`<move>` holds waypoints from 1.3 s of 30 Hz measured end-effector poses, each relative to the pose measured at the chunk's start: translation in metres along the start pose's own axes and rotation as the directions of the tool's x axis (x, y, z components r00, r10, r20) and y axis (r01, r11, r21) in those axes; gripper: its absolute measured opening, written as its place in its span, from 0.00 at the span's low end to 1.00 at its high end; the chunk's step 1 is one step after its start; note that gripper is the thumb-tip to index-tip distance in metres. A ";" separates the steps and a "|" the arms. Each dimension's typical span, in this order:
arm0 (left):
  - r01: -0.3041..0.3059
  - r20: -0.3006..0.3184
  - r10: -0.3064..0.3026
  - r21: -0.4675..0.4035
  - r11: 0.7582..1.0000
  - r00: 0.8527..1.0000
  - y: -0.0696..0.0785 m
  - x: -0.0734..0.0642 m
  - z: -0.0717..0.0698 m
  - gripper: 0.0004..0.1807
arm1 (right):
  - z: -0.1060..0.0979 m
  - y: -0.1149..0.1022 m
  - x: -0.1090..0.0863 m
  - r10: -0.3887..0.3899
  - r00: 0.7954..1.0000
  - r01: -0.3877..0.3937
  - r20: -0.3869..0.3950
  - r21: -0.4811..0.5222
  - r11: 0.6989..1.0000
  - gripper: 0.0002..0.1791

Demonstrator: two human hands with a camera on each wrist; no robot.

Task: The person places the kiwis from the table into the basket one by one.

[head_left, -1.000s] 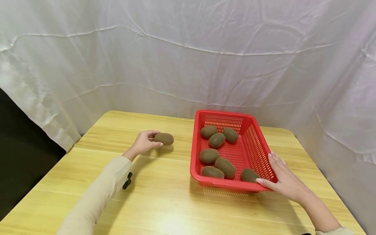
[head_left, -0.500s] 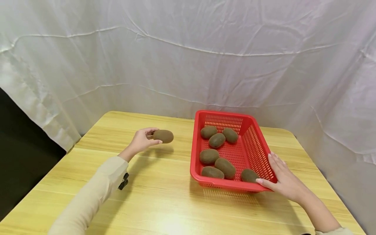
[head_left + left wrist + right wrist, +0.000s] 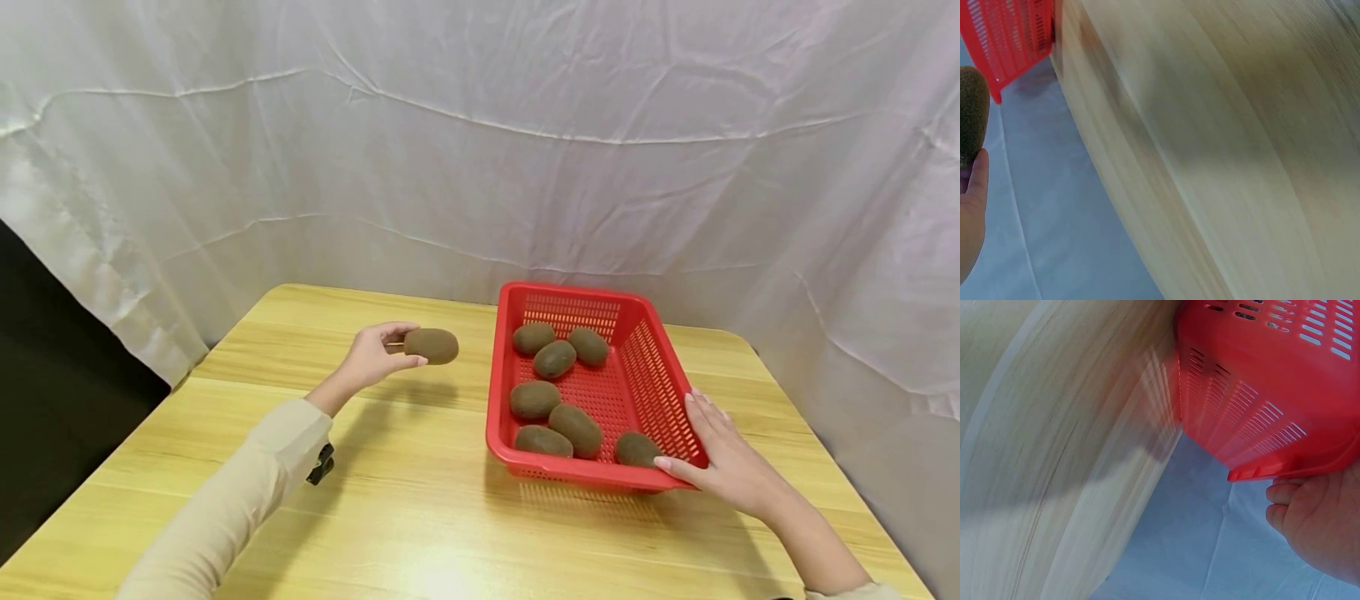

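Between the thumb and fingers of my left hand (image 3: 373, 357), a brown fuzzy kiwi (image 3: 431, 346) is held above the table, left of the red plastic basket (image 3: 493, 400). The left wrist view catches the same kiwi (image 3: 972, 115) and part of the hand at its left edge. My right hand (image 3: 723, 462) grips the basket's near right corner, thumb over the near rim and fingers along the right side. Inside the basket lie several kiwis, one kiwi (image 3: 637, 448) close to the right thumb. In the right wrist view, the right hand (image 3: 1322, 515) is at the basket rim.
The basket stands on a light wooden table (image 3: 405, 500), its slotted walls sloping outward. Pale cloth (image 3: 450, 167) hangs behind the table and along its sides. A dark area (image 3: 60, 400) shows at the far left.
The kiwi in my left hand has risen from the table and shifted slightly right toward the basket. My right hand and the basket have stayed where they were.
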State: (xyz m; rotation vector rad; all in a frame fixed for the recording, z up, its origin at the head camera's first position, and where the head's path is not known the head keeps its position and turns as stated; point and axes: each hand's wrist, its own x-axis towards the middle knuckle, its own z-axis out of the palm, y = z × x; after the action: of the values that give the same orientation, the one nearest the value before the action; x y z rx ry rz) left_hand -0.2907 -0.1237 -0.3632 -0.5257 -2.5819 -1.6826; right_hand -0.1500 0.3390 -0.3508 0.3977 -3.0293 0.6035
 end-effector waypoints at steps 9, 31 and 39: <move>-0.045 0.016 0.045 -0.030 0.999 0.999 0.012 -0.001 0.012 0.29 | 0.000 -0.001 0.000 -0.003 1.000 0.003 -0.003 0.002 1.000 0.56; -0.091 0.017 0.092 -0.086 0.992 0.996 0.036 0.000 0.035 0.28 | -0.001 -0.002 0.001 0.012 1.000 -0.012 -0.002 0.011 1.000 0.56; -0.130 -0.001 0.131 -0.119 0.984 0.991 0.043 0.003 0.048 0.28 | 0.000 -0.001 0.000 0.022 1.000 -0.022 0.003 0.019 1.000 0.57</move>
State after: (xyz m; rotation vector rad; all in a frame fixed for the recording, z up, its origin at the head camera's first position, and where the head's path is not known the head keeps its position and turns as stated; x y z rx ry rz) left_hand -0.2733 -0.0642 -0.3446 -0.6910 -2.4032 -1.8010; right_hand -0.1497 0.3382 -0.3501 0.3668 -3.0365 0.6334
